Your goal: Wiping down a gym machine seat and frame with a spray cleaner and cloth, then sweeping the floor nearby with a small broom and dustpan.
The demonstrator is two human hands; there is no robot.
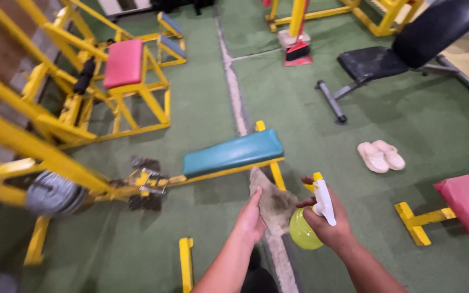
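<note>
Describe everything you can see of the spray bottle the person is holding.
The spray bottle has a round, translucent yellow-green body that looks like plastic and a white trigger head. The right hand wraps around its neck and holds it roughly upright above the green floor. A grey cloth, held in the left hand, hangs just beside it.

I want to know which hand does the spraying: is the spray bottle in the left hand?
No, the yellow-green spray bottle sits in the right hand, while the left hand grips a grey cloth.
</note>
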